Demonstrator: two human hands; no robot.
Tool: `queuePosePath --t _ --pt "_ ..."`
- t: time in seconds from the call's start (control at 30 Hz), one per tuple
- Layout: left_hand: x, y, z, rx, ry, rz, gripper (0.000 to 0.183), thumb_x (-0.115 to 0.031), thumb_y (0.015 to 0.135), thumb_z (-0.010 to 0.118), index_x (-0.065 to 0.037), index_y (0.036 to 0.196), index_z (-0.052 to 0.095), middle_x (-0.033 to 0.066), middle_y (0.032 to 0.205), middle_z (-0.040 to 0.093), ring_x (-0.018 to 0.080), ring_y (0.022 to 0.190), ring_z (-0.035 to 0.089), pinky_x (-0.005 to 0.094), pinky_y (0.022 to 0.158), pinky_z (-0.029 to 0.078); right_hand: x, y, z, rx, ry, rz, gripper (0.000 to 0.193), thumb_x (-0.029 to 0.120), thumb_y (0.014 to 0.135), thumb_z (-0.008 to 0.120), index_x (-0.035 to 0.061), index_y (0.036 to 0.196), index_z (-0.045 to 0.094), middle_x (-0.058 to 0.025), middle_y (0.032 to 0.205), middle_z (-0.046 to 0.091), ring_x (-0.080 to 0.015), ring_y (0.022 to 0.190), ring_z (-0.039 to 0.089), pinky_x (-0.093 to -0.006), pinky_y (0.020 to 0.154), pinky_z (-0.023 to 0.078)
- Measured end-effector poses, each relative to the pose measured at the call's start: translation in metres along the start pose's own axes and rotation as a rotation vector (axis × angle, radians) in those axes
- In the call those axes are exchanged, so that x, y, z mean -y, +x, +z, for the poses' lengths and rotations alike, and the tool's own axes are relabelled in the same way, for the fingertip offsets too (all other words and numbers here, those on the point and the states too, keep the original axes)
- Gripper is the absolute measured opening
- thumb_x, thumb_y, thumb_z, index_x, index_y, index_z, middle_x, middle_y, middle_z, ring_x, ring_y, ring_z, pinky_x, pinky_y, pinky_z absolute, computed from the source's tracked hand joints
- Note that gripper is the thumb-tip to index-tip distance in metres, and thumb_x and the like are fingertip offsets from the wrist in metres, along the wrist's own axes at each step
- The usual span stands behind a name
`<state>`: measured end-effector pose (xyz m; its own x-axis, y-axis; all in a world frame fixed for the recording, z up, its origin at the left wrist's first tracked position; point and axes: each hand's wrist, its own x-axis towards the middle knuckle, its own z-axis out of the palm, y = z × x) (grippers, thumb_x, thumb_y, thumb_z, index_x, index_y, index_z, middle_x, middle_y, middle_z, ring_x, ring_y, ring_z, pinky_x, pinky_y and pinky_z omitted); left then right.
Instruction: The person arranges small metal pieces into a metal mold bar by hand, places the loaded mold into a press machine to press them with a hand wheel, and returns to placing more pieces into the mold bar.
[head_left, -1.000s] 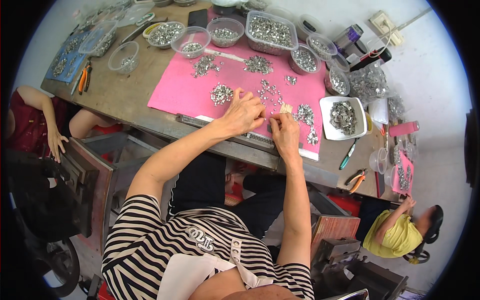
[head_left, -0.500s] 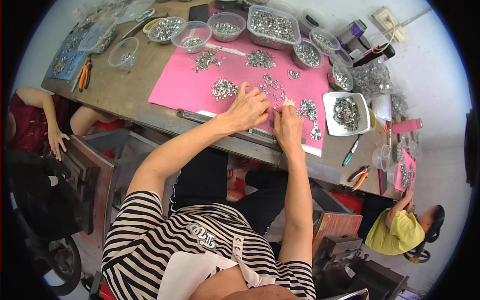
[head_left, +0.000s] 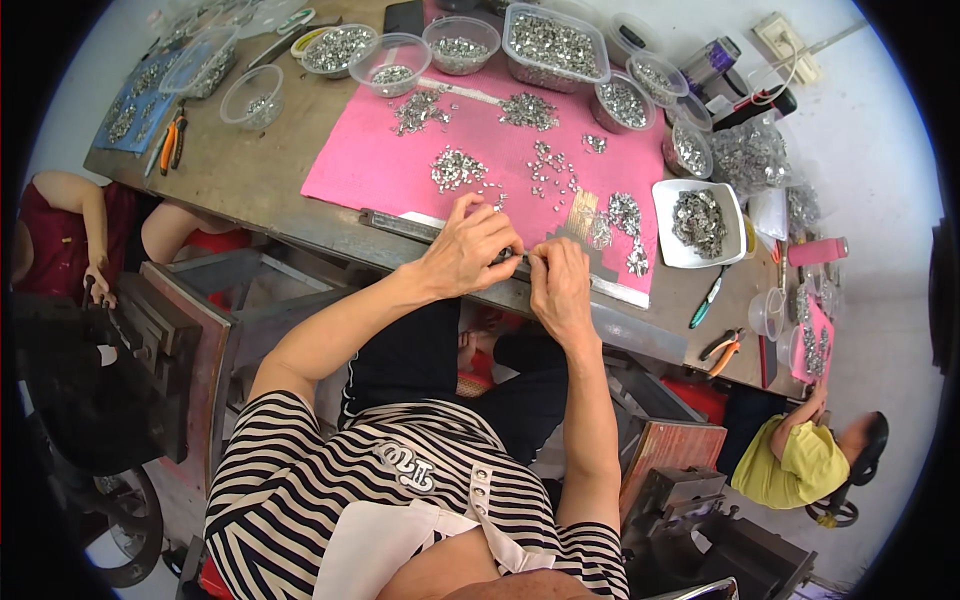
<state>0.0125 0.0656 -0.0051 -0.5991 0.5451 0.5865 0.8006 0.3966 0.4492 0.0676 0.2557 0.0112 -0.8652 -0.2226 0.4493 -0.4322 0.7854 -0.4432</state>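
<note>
Curling near small dark piece (head_left: 503,256), hands (head_left: 468,252) (head_left: 562,290) nearly meet; grip unclear; striped shirt (head_left: 275,475) bears lettering (head_left: 405,468).

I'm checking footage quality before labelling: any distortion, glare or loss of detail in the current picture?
Head view: fisheye distortion, black corners, the co-worker in yellow tipped sideways near the rim; head view: bright glints on the metal pieces; head view: detail between the left hand and right hand too small to make out.
</note>
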Motion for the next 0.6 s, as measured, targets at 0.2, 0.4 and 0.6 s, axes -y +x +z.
queuePosePath --t 0.2,0.4,0.6 --pt "0.002 -0.002 -0.003 0.005 -0.002 -0.003 0.019 -0.017 0.081 0.075 -0.009 0.096 0.068 0.0025 0.091 0.065 0.021 0.096 0.061 0.0472 0.106 0.034 0.003 -0.001 0.006 -0.026 -0.064 -0.012 0.009 0.003 0.089 0.063 0.0027 0.096 0.058 -0.0128 0.091 0.056 -0.0325 0.088 0.054 -0.0429 0.078 0.041" --pt "0.002 -0.003 -0.003 0.014 -0.146 -0.084 0.013 -0.014 0.087 0.072 -0.008 0.098 0.068 0.0035 0.089 0.065 0.0214 0.092 0.062 0.047 0.107 0.035 -0.012 0.008 -0.001 -0.092 0.083 0.062 0.007 0.0 0.089 0.063 0.0019 0.095 0.06 -0.0127 0.085 0.059 -0.0326 0.082 0.059 -0.0419 0.075 0.042" --pt "-0.007 -0.003 0.004 -0.002 -0.019 -0.044 0.009 -0.017 0.09 0.069 -0.009 0.093 0.066 0.0038 0.091 0.061 0.024 0.095 0.059 0.049 0.105 0.036 -0.045 0.034 0.0 -0.147 -0.02 0.124 0.008 0.002 0.089 0.067 -0.0007 0.096 0.067 -0.0147 0.086 0.063 -0.0317 0.08 0.063 -0.042 0.072 0.048"
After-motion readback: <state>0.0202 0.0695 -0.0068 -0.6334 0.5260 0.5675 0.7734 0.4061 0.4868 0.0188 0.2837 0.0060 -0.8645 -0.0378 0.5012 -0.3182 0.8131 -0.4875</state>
